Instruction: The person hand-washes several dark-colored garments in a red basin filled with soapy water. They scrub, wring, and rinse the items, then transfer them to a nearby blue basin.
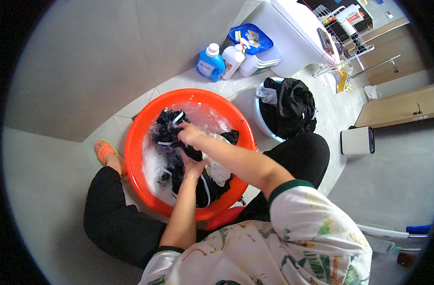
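A round orange-red plastic basin (pixel 134 185) of sudsy water (pixel 213 114) stands between my knees. Black fabric with white stripes (pixel 169 121) lies bunched in it, partly under the foam. My right hand (pixel 189 135) grips a fold of this black garment near the basin's middle. Just below, my left hand (pixel 193 165) holds another part of the same cloth, its thumb spread and its fingers partly hidden by the fabric. A white cloth (pixel 217 172) lies to the right of my left hand, partly behind my right forearm.
A pale blue tub (pixel 258 115) heaped with dark clothes (pixel 292 103) stands right of the basin. By the wall are a blue detergent bottle (pixel 210 64), a white spray bottle (pixel 232 62) and a lidded white bucket (pixel 254 66). A white bin (pixel 356 140) stands farther right.
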The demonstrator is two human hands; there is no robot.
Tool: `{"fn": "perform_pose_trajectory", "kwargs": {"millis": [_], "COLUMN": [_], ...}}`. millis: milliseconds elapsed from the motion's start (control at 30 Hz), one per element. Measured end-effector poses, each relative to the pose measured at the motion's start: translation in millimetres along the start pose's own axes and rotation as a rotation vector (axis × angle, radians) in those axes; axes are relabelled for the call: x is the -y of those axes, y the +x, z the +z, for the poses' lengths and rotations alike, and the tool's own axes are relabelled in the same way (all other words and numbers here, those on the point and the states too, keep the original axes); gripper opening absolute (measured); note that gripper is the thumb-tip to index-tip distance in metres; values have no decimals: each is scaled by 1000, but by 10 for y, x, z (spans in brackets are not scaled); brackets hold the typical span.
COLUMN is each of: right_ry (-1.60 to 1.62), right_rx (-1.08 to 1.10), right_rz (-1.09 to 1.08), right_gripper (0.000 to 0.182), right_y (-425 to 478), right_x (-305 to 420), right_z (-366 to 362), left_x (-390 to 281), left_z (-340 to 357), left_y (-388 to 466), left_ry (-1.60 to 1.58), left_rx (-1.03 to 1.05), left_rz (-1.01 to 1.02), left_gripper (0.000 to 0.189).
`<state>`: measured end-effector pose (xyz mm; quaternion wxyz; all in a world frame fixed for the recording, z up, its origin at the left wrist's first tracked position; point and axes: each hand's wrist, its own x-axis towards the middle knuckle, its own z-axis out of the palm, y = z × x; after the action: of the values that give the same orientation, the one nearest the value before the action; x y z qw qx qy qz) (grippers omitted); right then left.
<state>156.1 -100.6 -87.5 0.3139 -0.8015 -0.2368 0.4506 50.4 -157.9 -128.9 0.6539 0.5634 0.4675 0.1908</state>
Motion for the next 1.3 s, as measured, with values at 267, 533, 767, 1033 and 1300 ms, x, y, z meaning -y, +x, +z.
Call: {"fn": "perform_pose_trajectory", "kwargs": {"millis": [267, 533, 767, 1033, 1300], "right_ry": [872, -248, -788, -434, 8], "right_rx": [178, 136, 45, -310, -468], "right_rz": [-87, -547, -500, -794, -917], "right_gripper": [17, 48, 48, 43, 37], "right_y": [-1081, -1530, -1896, -1917, -2006], "right_x": [1270, 777, 552, 796, 976], "right_z": [-891, -1340, -1419, -1623, -1972], "left_x": [-1876, -1391, -83, -3045, -4534], "left_z": [-565, -645, -497, -597, -552], "left_y": [-583, -515, -405, -819, -1683], "left_ry": [105, 420, 1078, 679, 274], "left_rx": [-122, 179, 286, 52, 181], "left_rz": [376, 307, -270, 509, 802], "left_gripper": [48, 68, 80, 50, 45]}}
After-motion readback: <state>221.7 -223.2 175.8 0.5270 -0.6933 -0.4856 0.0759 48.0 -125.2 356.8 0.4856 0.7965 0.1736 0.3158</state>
